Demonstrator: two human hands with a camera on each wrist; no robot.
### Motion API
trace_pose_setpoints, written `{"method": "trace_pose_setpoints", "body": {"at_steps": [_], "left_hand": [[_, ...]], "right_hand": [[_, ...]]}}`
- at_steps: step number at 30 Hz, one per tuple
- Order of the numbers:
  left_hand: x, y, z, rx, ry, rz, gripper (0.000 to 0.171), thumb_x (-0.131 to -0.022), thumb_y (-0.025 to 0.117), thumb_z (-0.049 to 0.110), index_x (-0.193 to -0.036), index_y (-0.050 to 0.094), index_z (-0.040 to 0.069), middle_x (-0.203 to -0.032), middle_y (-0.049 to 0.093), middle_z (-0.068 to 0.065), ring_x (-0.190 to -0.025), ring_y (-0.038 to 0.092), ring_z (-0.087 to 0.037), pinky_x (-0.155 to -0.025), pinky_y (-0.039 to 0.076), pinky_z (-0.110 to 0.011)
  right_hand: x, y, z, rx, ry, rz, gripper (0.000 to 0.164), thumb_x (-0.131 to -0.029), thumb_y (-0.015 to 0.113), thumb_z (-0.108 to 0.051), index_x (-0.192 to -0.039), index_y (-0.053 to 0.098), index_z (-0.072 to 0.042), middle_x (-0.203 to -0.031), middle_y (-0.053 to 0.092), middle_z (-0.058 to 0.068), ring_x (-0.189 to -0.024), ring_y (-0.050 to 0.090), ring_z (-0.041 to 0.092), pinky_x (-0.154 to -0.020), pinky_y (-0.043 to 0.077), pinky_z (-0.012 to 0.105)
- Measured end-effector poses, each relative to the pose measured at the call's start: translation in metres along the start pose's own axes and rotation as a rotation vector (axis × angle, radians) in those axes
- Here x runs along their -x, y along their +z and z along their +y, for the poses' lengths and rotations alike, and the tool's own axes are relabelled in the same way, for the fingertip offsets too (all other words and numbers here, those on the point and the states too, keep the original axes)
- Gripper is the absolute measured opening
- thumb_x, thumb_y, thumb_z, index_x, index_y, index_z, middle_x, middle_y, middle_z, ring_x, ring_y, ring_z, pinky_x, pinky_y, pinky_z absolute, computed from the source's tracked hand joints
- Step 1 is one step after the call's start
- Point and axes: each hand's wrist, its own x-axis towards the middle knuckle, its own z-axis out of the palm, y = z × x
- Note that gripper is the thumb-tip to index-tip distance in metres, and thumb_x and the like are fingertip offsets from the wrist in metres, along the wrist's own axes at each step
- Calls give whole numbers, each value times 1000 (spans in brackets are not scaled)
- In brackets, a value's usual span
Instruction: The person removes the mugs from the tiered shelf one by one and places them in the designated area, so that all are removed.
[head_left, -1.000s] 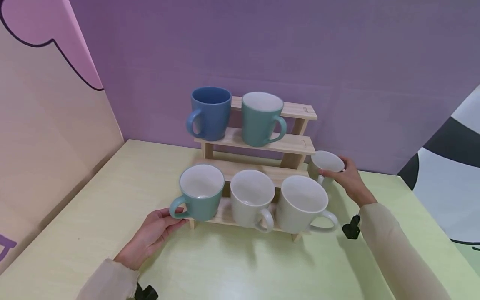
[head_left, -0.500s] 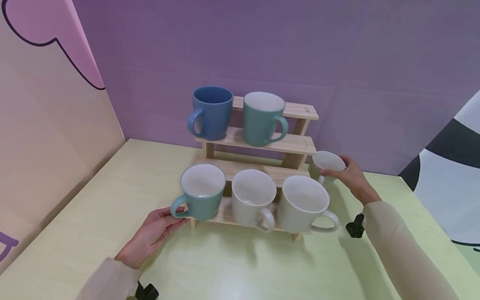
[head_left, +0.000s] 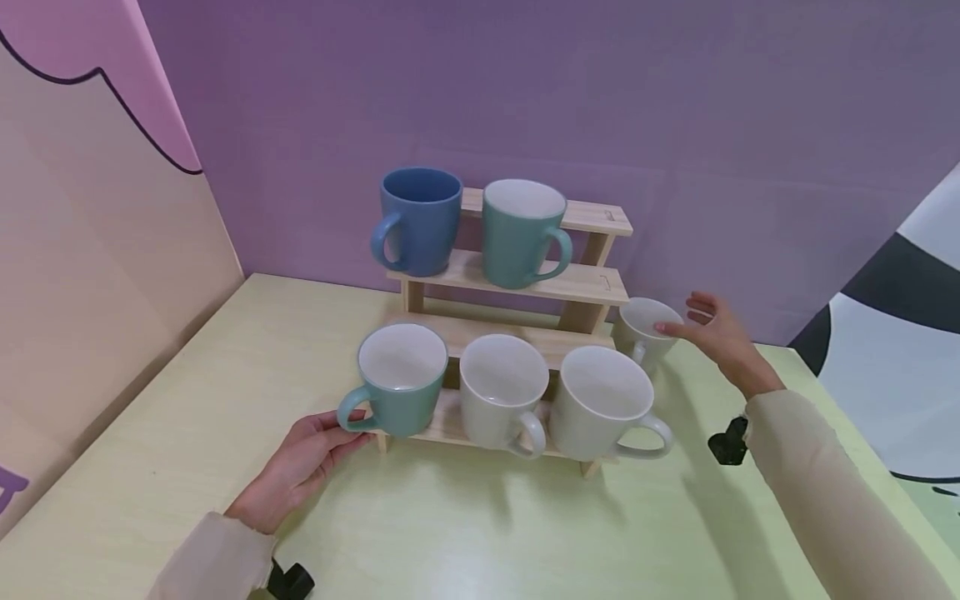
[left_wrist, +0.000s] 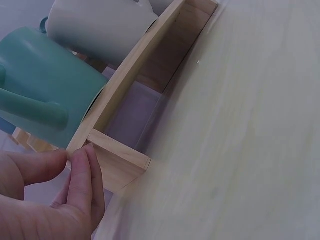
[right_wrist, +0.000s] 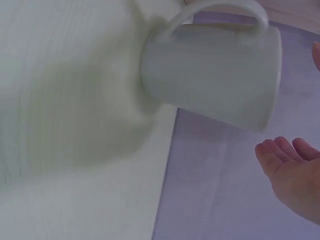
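My left hand (head_left: 292,471) pinches the left end of the lowest step of a wooden tiered rack (head_left: 592,283), thumb against fingertips at the board's corner in the left wrist view. Just above it, a teal mug (head_left: 402,400) stands on that step. Two white mugs (head_left: 498,400) share the step with it. Off the rack's right side, another white mug (head_left: 645,329) stands upright on the table. My right hand (head_left: 727,346) is beside that mug, fingers spread; in the right wrist view a gap shows between the fingertips (right_wrist: 270,150) and the mug's rim.
Higher on the rack, a blue mug (head_left: 422,225) and a second teal mug (head_left: 522,237) stand on the second step from the top. A purple wall (head_left: 675,125) rises behind the table (head_left: 450,542), and a pale panel (head_left: 97,250) borders its left side.
My right hand has let go of the white mug at the rack's right and moved away to the right, its fingers opening. My left hand keeps its place.
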Motion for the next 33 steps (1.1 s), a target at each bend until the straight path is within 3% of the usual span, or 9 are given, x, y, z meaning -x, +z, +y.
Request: {"method": "trace_pose_setpoints", "body": {"at_steps": [10, 18, 24, 33], "left_hand": [[0, 0, 2, -27, -16, -13, 47, -97, 45, -3, -136, 28, -22, -111, 58, -1, -99, 64, -4, -94, 52, -20], [2, -2, 2, 14, -7, -2, 29, -96, 48, -3, -123, 51, -14, -107, 60, 0, -96, 66, -7, -91, 54, -21], [1, -2, 3, -10, -21, -3, 45, -97, 47, -1, -135, 32, -21, -109, 59, -1, -98, 65, -5, -93, 53, -21], [1, -2, 1, -31, -21, -5, 46, -97, 45, -3, -135, 29, -22, -108, 59, -1, -98, 64, -4, -94, 53, -20]], "right_hand": [[8, -7, -18, -9, -26, 0, 95, -89, 67, -34, -151, 4, 2, -156, 10, 27, -141, 18, 45, -113, 26, 63], [13, -14, -41, 38, -43, -27, 95, -89, 65, -40, -152, 4, -3, -157, 10, 24, -141, 18, 44, -111, 27, 65], [18, -19, -60, 70, -65, -23, 94, -88, 66, -41, -153, 6, -5, -157, 13, 21, -142, 20, 41, -112, 28, 62], [22, -19, -79, 60, -106, -25, 90, -89, 67, -36, -153, 10, -7, -157, 17, 18, -142, 24, 36, -113, 30, 58]]}}
